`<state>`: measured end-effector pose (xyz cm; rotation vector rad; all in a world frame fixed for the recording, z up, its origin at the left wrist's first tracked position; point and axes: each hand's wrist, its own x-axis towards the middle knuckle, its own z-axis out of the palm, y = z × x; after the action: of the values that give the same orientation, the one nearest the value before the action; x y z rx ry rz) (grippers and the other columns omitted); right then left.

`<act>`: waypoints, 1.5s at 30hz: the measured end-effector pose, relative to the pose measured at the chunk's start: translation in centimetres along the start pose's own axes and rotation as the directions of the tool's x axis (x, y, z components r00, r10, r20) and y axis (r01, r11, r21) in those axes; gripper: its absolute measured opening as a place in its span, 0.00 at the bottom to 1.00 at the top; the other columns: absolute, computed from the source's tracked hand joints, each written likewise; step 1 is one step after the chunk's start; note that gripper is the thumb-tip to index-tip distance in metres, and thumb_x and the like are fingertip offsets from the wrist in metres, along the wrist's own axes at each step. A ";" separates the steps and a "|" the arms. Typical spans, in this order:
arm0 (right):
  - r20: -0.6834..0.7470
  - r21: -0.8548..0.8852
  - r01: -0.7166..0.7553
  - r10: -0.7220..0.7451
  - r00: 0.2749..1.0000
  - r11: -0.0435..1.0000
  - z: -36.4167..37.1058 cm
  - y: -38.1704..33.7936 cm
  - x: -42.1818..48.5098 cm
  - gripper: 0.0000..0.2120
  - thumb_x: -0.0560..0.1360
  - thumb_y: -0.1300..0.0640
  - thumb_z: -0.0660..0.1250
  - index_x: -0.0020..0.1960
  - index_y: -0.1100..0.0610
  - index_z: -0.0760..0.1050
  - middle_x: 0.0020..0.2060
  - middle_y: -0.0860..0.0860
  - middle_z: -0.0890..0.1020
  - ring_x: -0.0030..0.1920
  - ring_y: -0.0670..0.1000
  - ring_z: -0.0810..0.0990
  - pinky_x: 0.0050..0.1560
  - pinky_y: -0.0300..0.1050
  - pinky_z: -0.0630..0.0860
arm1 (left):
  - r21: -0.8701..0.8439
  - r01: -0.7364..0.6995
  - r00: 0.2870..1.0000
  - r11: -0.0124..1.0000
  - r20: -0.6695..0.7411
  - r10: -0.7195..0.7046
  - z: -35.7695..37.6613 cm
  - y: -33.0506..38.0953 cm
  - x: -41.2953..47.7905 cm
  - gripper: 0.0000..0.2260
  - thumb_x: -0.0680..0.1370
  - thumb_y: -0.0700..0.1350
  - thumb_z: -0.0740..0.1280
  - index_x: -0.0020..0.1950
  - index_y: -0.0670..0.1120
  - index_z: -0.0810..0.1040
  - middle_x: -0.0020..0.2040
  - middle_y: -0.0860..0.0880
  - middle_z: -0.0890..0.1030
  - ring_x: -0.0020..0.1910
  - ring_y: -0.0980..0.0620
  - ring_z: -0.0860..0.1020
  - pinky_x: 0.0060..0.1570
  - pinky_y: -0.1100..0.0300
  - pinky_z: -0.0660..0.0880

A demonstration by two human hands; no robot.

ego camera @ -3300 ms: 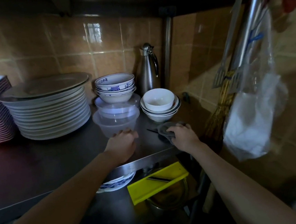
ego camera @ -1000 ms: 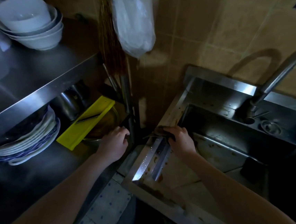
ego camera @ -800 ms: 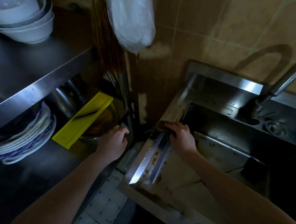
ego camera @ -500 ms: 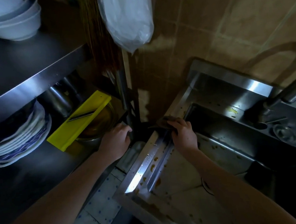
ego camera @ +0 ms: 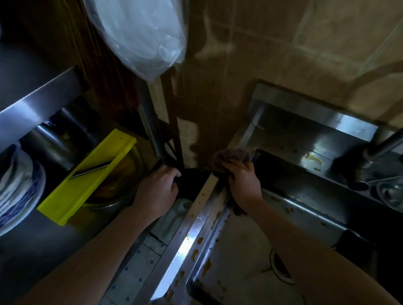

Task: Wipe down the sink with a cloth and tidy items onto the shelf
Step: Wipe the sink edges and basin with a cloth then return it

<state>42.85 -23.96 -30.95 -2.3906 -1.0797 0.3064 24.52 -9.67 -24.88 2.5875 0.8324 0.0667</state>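
Observation:
A steel sink [ego camera: 195, 229] with brown spots on its rim fills the lower right. My right hand [ego camera: 244, 181] grips a dark grey cloth [ego camera: 230, 157] and presses it on the far left corner of the sink rim. My left hand [ego camera: 158, 189] is curled round the corner of the lower shelf [ego camera: 44, 241], by the rack's upright post [ego camera: 150, 130]. The steel upper shelf [ego camera: 26, 105] crosses the upper left.
On the lower shelf sit stacked plates [ego camera: 5, 195], a yellow slicer [ego camera: 87, 175] over a metal bowl, and a steel pot [ego camera: 51, 142]. A plastic bag [ego camera: 139, 28] hangs above. The tap [ego camera: 391, 144] stands at the right. Tiled floor shows between rack and sink.
My right hand has slid the cloth along the sink rim toward the far corner by the wall. My left hand stays at the shelf corner. Earlier, both hands were on the upper shelf.

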 end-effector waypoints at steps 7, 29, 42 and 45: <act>-0.026 0.033 -0.067 0.068 0.997 0.997 -1.2 2.5 4.9 0.22 0.78 0.63 0.57 0.69 0.48 0.70 0.72 0.50 0.69 0.72 0.58 0.61 0.65 0.54 0.70 | -0.020 -0.026 0.999 0.999 0.018 0.027 1.8 1.6 3.3 0.13 0.78 0.42 0.60 0.62 0.48 0.73 0.60 0.48 0.75 0.55 0.48 0.77 0.49 0.54 0.74; -0.090 -0.593 -0.263 0.262 0.961 0.761 -7.1 11.7 2.8 0.24 0.77 0.59 0.59 0.72 0.56 0.63 0.67 0.61 0.70 0.73 0.63 0.58 0.75 0.60 0.47 | 0.006 -0.103 0.989 0.995 0.105 0.102 4.0 7.1 7.9 0.11 0.78 0.45 0.60 0.59 0.47 0.74 0.59 0.47 0.74 0.57 0.44 0.75 0.51 0.51 0.73; -0.130 -0.232 -0.437 0.418 0.899 0.869 -7.5 13.3 0.1 0.23 0.74 0.62 0.62 0.69 0.60 0.64 0.69 0.66 0.63 0.70 0.66 0.60 0.67 0.59 0.67 | -0.018 -0.144 0.985 0.989 0.099 0.145 4.3 7.5 7.5 0.10 0.78 0.46 0.61 0.59 0.47 0.74 0.55 0.47 0.75 0.53 0.44 0.76 0.46 0.53 0.73; -0.058 -0.184 -0.352 0.347 0.936 0.918 -6.2 11.3 1.1 0.24 0.76 0.62 0.60 0.71 0.58 0.62 0.73 0.63 0.59 0.74 0.64 0.57 0.70 0.58 0.65 | -0.009 -0.135 0.987 0.991 0.088 0.135 4.1 7.4 7.4 0.10 0.77 0.45 0.62 0.58 0.48 0.75 0.56 0.48 0.75 0.54 0.44 0.76 0.47 0.53 0.73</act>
<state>53.21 -31.67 -31.55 -2.7539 -0.6895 0.3044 35.29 -12.45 -26.22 2.6203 0.6242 -0.0067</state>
